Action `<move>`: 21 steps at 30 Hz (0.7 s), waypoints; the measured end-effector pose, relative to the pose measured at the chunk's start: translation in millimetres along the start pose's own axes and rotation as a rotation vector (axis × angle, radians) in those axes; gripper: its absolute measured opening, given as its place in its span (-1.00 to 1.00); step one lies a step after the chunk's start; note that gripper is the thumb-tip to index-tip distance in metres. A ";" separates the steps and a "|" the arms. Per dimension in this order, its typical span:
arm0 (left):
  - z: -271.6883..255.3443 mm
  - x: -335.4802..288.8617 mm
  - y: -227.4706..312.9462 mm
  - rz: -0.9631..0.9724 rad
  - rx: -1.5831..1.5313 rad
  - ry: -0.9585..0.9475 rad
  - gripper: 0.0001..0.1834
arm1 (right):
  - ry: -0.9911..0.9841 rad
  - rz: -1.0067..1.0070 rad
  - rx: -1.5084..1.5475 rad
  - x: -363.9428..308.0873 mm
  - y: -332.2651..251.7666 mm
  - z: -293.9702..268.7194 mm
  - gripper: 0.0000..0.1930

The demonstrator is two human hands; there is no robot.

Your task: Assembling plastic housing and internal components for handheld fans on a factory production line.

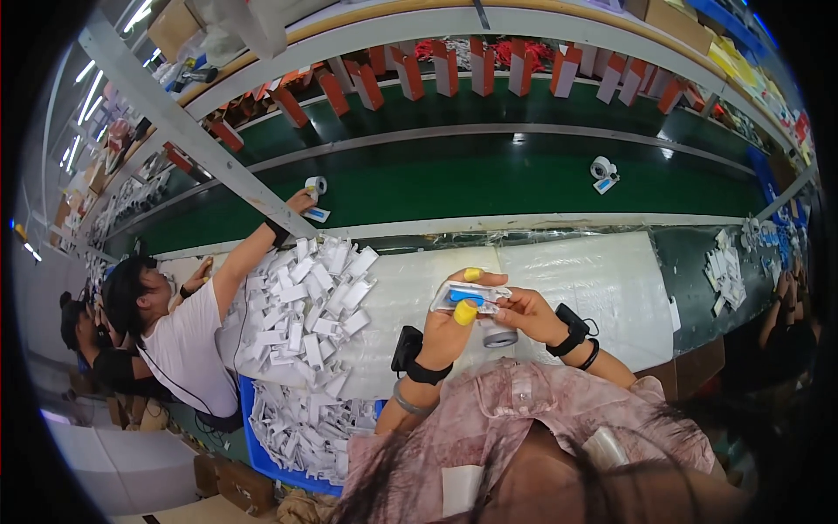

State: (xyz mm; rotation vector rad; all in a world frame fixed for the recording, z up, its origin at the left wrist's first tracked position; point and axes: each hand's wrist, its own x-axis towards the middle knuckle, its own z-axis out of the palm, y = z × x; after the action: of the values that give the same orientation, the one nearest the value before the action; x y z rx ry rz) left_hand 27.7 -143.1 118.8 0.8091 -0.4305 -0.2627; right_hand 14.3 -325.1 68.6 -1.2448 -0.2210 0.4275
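Right of the heap of white parts [319, 293], left grip [449, 327] and right grip [531, 316] grasp a white-and-blue piece [463, 297]; the sheeted desk [594, 288] stretches rightward from that heap.

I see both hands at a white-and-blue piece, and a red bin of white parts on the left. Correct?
No: the head view shows the bin of white parts on the left is blue, not red. The left hand and right hand are at the white-and-blue piece.
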 end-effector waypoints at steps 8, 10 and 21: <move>-46.5 -25.9 8.1 -0.342 0.167 0.071 -0.59 | 0.124 -0.131 -0.503 -16.4 -50.7 -0.1 -0.85; -39.4 -32.3 15.0 -0.433 0.101 -0.010 -0.59 | 0.113 -0.144 -0.626 -20.9 -54.5 0.1 -0.87; -25.4 -24.3 -2.5 -0.731 0.178 -0.235 -0.54 | 0.192 -0.546 -1.227 -9.1 -28.2 1.4 -0.84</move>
State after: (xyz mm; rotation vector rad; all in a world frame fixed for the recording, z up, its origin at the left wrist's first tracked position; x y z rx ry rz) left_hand 17.9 -119.1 94.8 1.0974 -0.3659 -1.0174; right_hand 11.0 -335.0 96.3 -2.3048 -0.6971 -0.3986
